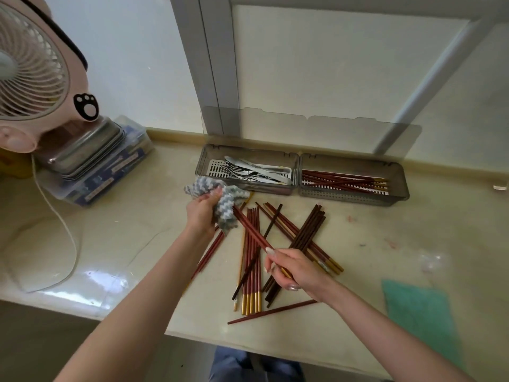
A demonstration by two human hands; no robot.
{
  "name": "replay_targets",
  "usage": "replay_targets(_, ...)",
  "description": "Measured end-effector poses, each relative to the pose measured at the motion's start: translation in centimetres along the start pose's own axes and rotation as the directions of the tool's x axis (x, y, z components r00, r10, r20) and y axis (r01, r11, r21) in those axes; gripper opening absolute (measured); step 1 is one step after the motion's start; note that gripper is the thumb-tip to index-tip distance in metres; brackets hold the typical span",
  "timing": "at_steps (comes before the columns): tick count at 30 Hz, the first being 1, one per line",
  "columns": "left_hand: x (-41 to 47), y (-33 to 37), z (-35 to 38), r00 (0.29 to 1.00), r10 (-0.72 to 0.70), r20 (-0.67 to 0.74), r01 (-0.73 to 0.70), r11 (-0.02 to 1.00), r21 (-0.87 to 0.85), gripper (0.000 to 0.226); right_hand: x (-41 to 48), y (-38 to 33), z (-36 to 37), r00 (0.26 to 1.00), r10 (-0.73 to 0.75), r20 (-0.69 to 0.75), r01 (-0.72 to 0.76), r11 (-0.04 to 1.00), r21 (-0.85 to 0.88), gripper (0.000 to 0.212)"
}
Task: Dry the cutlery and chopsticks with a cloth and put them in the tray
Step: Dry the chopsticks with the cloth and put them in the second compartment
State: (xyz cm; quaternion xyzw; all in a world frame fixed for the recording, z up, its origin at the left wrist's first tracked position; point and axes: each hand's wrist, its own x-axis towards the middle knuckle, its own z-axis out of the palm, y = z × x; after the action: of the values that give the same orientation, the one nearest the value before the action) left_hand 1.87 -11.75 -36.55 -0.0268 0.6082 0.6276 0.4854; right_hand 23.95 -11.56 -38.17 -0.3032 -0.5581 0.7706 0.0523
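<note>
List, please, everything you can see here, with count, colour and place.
cloth: one, grey-white zigzag, wrapped round the held chopsticks' tips.
held chopsticks: apparently two, red-brown, between both hands.
loose chopsticks: many, red-brown and dark, some gold-ended, heaped on the counter.
left tray: one, grey, by the wall, holds silver cutlery.
right tray: one, grey, beside it, holds red chopsticks.
fan: one, pink, far left.
metal dishes: a stack, silver, beneath the fan.
green cloth: one, counter's right edge.
left hand: grips the cloth.
right hand: pinches the held chopsticks.
</note>
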Motion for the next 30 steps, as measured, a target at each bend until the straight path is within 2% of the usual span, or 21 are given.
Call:
replay_targets(4, -3.2, -3.6, 1.1, 0.993, -0.071, 0.090, 0.057, 0.986, 0.157, 0.003, 1.6, -0.5, 0.4, 0.998, 0.011, -0.061, -0.007, 0.998, 0.064, 0.041)
replay_targets(9, -2.8, -3.6, 0.2, 0.999, -0.026, -0.025, 0.028, 0.995, 0.094, 0.005, 1.1, -0.8, 0.0, 0.990, 0.055, -0.126, -0.063, 0.996, -0.063, 0.022)
replay_targets(13, -3.0, -2.9, -0.3, 0.997, -0.062, -0.051, 0.066, 0.995, 0.075, 0.012, 0.8, -0.3, 0.1, 0.979, 0.081, -0.185, -0.083, 0.996, -0.006, 0.021)
replay_targets(16, -1.8, -0.5, -1.1, 0.994, -0.018, -0.105, 0.021, 0.999, 0.025, 0.012, 0.1, 0.3, -0.3, 0.976, 0.120, -0.184, -0.110, 0.992, 0.066, 0.017)
replay_targets(19, -1.4, 1.1, -1.2, 0.994, 0.058, -0.093, -0.051, 0.996, 0.075, 0.005, -0.3, 0.8, -0.8, 0.959, 0.129, -0.252, -0.098, 0.986, 0.134, 0.014)
replay_targets(21, -1.5, 1.1, -0.8, 0.992, 0.094, -0.088, -0.087, 0.993, 0.083, 0.009, 0.0, 0.9, -0.5, 0.937, 0.124, -0.327, -0.076, 0.985, 0.155, 0.013)
replay_targets(25, -2.1, -0.6, -0.1, 0.997, 0.062, -0.042, -0.059, 0.996, 0.072, 0.004, 0.8, 0.4, 0.2, 0.915, 0.089, -0.393, -0.007, 0.979, 0.206, 0.013)
replay_targets(30, -2.6, -2.7, 0.4, 0.999, 0.036, -0.025, -0.035, 0.998, 0.044, 0.024, 1.3, 0.1, 0.9, 0.917, 0.099, -0.387, -0.016, 0.977, 0.212, 0.014)
